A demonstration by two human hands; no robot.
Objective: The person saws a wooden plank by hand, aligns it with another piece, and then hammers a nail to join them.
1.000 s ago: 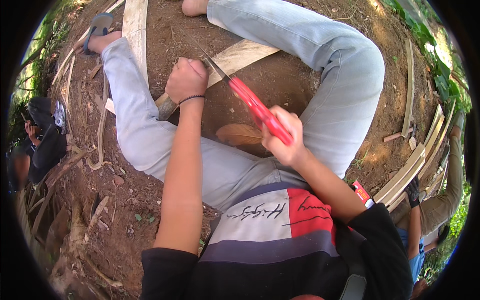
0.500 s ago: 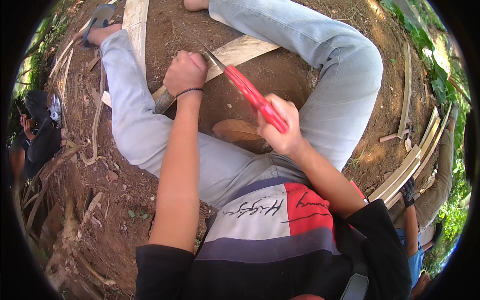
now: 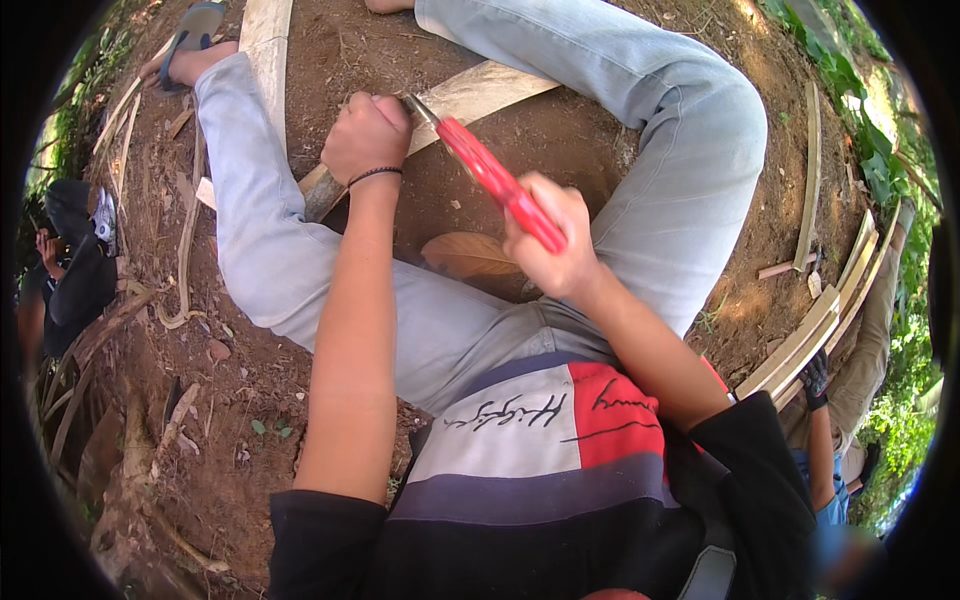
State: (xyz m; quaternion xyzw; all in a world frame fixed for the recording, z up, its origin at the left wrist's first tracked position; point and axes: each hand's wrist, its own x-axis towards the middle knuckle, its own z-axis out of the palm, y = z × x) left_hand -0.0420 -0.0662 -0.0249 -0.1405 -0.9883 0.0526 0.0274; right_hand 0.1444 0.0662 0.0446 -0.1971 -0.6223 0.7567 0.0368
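Observation:
My right hand (image 3: 552,232) is wrapped round the long red handle of a saw (image 3: 492,172). Its narrow metal blade points up and left, passing close beside my left hand; its teeth are too fine to make out. My left hand (image 3: 367,138), a dark braided band at its wrist, is closed in a fist over a pale wooden strip (image 3: 490,98). This strip runs slantwise between my legs, from beside my left knee to under my right shin. The blade meets the strip near my left thumb, but the exact contact is hidden.
Another pale board (image 3: 266,70) lies by my left foot. A dry brown leaf (image 3: 468,256) rests between my thighs. Several cut strips (image 3: 800,345) are stacked at the right, beside a person with a gloved hand (image 3: 815,380). Someone in dark clothes (image 3: 80,270) sits at the far left.
My right hand has pushed the saw up and left, so its handle is closer to my left fist and less blade shows. My left hand keeps its hold.

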